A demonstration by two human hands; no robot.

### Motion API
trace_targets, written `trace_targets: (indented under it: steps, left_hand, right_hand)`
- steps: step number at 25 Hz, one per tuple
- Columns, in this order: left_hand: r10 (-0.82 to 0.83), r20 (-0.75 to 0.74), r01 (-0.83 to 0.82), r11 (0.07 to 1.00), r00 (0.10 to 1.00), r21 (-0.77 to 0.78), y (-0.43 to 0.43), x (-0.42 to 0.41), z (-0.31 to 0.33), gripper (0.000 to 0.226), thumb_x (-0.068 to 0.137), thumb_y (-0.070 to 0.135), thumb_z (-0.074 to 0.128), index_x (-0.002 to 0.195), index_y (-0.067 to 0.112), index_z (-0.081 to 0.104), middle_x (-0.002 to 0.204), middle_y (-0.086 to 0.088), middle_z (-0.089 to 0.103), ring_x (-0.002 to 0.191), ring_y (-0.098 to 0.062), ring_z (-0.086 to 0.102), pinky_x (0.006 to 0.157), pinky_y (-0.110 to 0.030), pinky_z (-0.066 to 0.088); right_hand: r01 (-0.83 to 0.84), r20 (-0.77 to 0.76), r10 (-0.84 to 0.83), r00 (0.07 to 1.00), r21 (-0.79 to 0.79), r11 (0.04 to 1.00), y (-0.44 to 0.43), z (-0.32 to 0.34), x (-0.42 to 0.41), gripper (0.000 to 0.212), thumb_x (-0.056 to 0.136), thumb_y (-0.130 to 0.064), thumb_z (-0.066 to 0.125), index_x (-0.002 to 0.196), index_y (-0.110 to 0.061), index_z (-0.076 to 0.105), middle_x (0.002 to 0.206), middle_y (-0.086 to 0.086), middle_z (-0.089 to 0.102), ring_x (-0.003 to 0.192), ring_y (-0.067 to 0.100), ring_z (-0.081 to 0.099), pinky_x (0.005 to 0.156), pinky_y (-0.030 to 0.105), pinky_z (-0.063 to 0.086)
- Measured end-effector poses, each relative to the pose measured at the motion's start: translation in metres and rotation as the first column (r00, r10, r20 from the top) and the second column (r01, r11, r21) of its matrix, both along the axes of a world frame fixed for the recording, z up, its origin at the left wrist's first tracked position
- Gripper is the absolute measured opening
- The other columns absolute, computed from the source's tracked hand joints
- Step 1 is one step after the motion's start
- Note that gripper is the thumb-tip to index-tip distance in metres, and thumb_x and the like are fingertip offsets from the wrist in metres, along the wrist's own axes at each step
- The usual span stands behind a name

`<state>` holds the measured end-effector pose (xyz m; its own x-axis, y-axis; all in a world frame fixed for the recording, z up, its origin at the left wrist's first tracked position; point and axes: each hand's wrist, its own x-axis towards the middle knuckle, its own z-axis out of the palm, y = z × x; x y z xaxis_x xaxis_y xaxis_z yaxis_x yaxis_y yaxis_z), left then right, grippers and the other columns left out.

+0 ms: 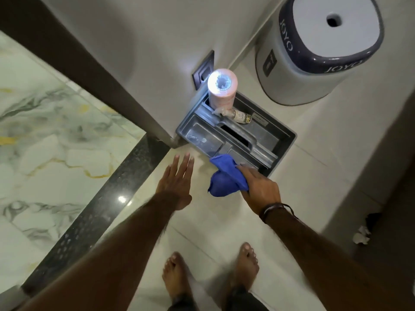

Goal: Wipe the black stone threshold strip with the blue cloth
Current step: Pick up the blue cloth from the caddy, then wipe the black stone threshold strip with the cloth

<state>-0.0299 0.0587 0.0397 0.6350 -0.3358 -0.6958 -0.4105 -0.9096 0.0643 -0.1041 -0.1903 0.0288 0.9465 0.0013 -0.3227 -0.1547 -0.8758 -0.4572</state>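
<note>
The right hand [260, 189] has its fingers closed on the bunched blue cloth [224, 176] above the caddy [289, 138] edge — light, limp, best balled in the palm — while the left hand [177, 178], fingers spread and empty, hovers near the black stone threshold strip [94, 209].

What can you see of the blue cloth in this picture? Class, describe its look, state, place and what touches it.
The blue cloth is a soft, bright blue fabric, bunched and folded rather than spread flat. The right hand grips it from the right, and its loose end hangs in a rounded fold. It sits at the near corner of the grey caddy, above the pale floor tiles. It is not on the black stone threshold strip, which lies further left. The left hand, open and flat, does not touch it.
</note>
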Motion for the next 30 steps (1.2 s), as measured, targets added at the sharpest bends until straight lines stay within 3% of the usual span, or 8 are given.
trace_targets:
  steps: [4, 7, 12, 17, 20, 25, 28, 30]
  left_hand:
    - [0.224, -0.065, -0.226, 0.974, 0.972, -0.022, 0.046, -0.054, 0.076, 0.121, 0.091, 0.041, 0.065, 0.146, 0.012, -0.038, 0.161, -0.010, -0.040, 0.150, -0.036, -0.032, 0.126, -0.047, -0.001]
    - [0.352, -0.088, -0.357, 0.933, 0.932, -0.038, 0.087, -0.096, 0.114, 0.122, 0.091, 0.046, 0.063, 0.138, 0.015, -0.045, 0.155, -0.007, -0.047, 0.143, -0.033, -0.040, 0.125, -0.047, -0.004]
    - [0.534, -0.068, -0.538, 0.839, 0.843, -0.084, 0.166, -0.154, 0.113, 0.122, 0.090, 0.054, 0.061, 0.137, 0.016, -0.045, 0.155, -0.004, -0.047, 0.143, -0.032, -0.040, 0.124, -0.047, -0.006]
    - [0.575, -0.039, -0.575, 0.811, 0.817, -0.104, 0.247, -0.209, 0.052, 0.119, 0.091, 0.059, 0.056, 0.138, 0.019, -0.045, 0.153, -0.004, -0.049, 0.145, -0.034, -0.040, 0.122, -0.048, -0.012]
    - [0.630, -0.031, -0.629, 0.771, 0.776, -0.098, 0.287, -0.231, -0.010, 0.117, 0.091, 0.061, 0.055, 0.138, 0.020, -0.045, 0.150, -0.003, -0.050, 0.141, -0.032, -0.042, 0.123, -0.049, -0.009]
    - [0.733, 0.042, -0.720, 0.677, 0.679, -0.153, 0.326, -0.232, -0.127, 0.115, 0.091, 0.068, 0.048, 0.139, 0.016, -0.044, 0.152, -0.006, -0.048, 0.146, -0.034, -0.037, 0.124, -0.049, -0.008]
    - [0.812, 0.073, -0.785, 0.579, 0.579, -0.220, 0.334, -0.230, -0.184, 0.111, 0.093, 0.070, 0.041, 0.143, 0.013, -0.040, 0.156, -0.007, -0.045, 0.146, -0.036, -0.037, 0.123, -0.047, -0.008]
    - [0.849, 0.056, -0.816, 0.521, 0.525, -0.251, 0.334, -0.241, -0.224, 0.105, 0.093, 0.073, 0.031, 0.144, 0.014, -0.040, 0.157, -0.005, -0.046, 0.145, -0.033, -0.040, 0.121, -0.043, -0.008]
  right_hand:
    - [-0.088, -0.027, 0.087, 0.996, -0.027, 0.996, 0.034, 0.077, -0.007, 0.026, 0.089, -0.033, 0.053, 0.113, -0.022, 0.055, 0.090, 0.000, 0.071, 0.075, 0.020, 0.069, 0.069, 0.034, 0.058]
    - [-0.215, -0.091, 0.207, 0.974, -0.086, 0.973, 0.066, 0.115, -0.005, 0.019, 0.090, -0.033, 0.056, 0.105, -0.020, 0.058, 0.084, 0.000, 0.071, 0.071, 0.018, 0.068, 0.068, 0.030, 0.058]
    - [-0.298, -0.069, 0.299, 0.952, 0.023, 0.954, 0.134, 0.136, 0.014, 0.039, 0.090, -0.032, 0.056, 0.128, -0.028, 0.053, 0.084, 0.002, 0.072, 0.073, 0.022, 0.069, 0.068, 0.034, 0.057]
    - [-0.295, -0.068, 0.294, 0.953, 0.001, 0.956, 0.214, 0.091, 0.044, 0.040, 0.088, -0.026, 0.056, 0.127, -0.033, 0.054, 0.101, 0.007, 0.073, 0.089, 0.029, 0.068, 0.075, 0.033, 0.048]
    - [-0.243, 0.059, 0.244, 0.968, -0.022, 0.970, 0.261, 0.032, 0.060, 0.042, 0.085, -0.018, 0.058, 0.125, -0.029, 0.057, 0.107, 0.015, 0.072, 0.096, 0.039, 0.066, 0.081, 0.039, 0.050]
    - [-0.227, 0.312, 0.204, 0.928, 0.041, 0.973, 0.306, -0.058, 0.101, 0.056, 0.081, -0.010, 0.058, 0.130, -0.035, 0.051, 0.111, 0.007, 0.072, 0.097, 0.032, 0.066, 0.083, 0.034, 0.049]
    - [-0.303, 0.458, 0.246, 0.854, 0.055, 0.951, 0.308, -0.103, 0.126, 0.071, 0.076, 0.001, 0.058, 0.139, -0.031, 0.047, 0.138, 0.006, 0.059, 0.120, 0.029, 0.058, 0.100, 0.041, 0.048]
    - [-0.404, 0.388, 0.411, 0.825, -0.103, 0.909, 0.306, -0.142, 0.131, 0.075, 0.077, 0.004, 0.061, 0.144, -0.023, 0.042, 0.153, 0.011, 0.040, 0.138, 0.035, 0.040, 0.109, 0.049, 0.040]
